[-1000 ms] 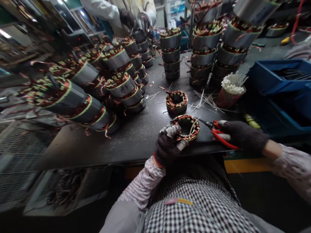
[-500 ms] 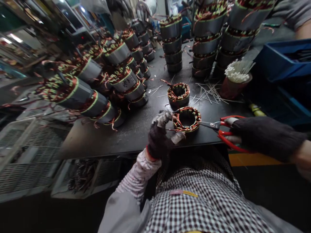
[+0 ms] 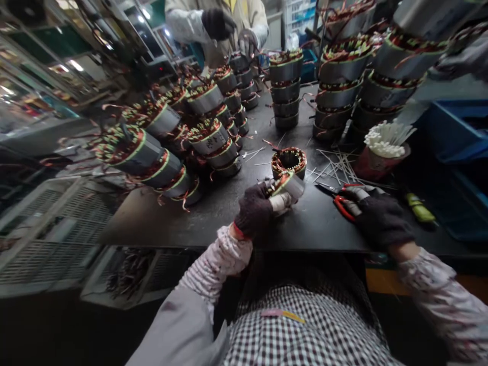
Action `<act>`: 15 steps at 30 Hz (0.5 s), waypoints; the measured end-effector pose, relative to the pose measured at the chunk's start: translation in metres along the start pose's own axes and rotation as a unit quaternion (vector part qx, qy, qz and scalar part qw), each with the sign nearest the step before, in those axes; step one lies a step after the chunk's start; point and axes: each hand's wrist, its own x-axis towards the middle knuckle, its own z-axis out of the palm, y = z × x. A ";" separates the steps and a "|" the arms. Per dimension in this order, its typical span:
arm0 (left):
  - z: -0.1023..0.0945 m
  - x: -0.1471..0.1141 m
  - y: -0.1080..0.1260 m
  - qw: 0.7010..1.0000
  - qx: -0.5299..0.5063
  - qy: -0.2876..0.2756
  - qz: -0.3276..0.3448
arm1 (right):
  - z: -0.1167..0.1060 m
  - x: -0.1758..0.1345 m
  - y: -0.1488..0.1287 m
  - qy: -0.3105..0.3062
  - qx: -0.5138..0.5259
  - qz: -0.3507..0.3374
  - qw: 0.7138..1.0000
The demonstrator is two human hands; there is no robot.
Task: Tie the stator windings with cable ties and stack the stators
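1. The left hand (image 3: 256, 207), in a dark glove with pale-wrapped fingers, is closed around a squat grey metal ring with copper-coloured windings (image 3: 293, 187). That ring is tilted above the near part of the black flat-topped bench (image 3: 213, 223), probably to give a better look at its wound end; I can't tell whether its lower edge touches down.

2. The right hand (image 3: 383, 216), gloved alike, grips a pair of red-handled metal cutters (image 3: 331, 188). The blades point toward the ring but stand apart from it, perhaps to keep the tool handy.

3. Just behind the held piece sits a second copper-wound ring (image 3: 278, 163), upright. Similar pieces rise in stacks to the left (image 3: 148, 157) and right (image 3: 339, 96), likely to save room.

4. A reddish round cup (image 3: 375, 163) holds a bunch of thin white sticks (image 3: 385, 140); loose ones (image 3: 339, 165) lie scattered beside it.

5. Right of the cup are blue plastic bins (image 3: 453, 134), too dark inside to read. Low on the left, a pale slatted crate (image 3: 114, 295) holds a dark tangle of strips (image 3: 129, 272).

6. Across the bench, a co-worker's gloved hands (image 3: 217, 24) are near another stack.
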 end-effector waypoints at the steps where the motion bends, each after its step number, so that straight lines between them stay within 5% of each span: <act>1: -0.007 0.013 0.004 1.000 0.002 0.020 0.012 | 0.002 -0.001 0.001 0.003 0.004 0.003 1.000; 4: -0.015 0.063 0.010 0.971 0.185 0.067 0.134 | 0.007 -0.002 0.003 0.016 0.002 0.007 1.000; 7: -0.007 0.113 0.001 0.911 0.352 0.015 0.216 | 0.011 -0.004 0.001 0.042 0.000 0.008 0.999; 11: 0.012 0.150 -0.012 0.882 0.422 -0.056 0.200 | 0.011 -0.005 0.000 0.061 0.041 -0.006 0.997; 15: 0.027 0.150 -0.001 0.881 0.444 -0.066 0.148 | 0.010 -0.008 0.008 0.056 0.075 -0.017 0.996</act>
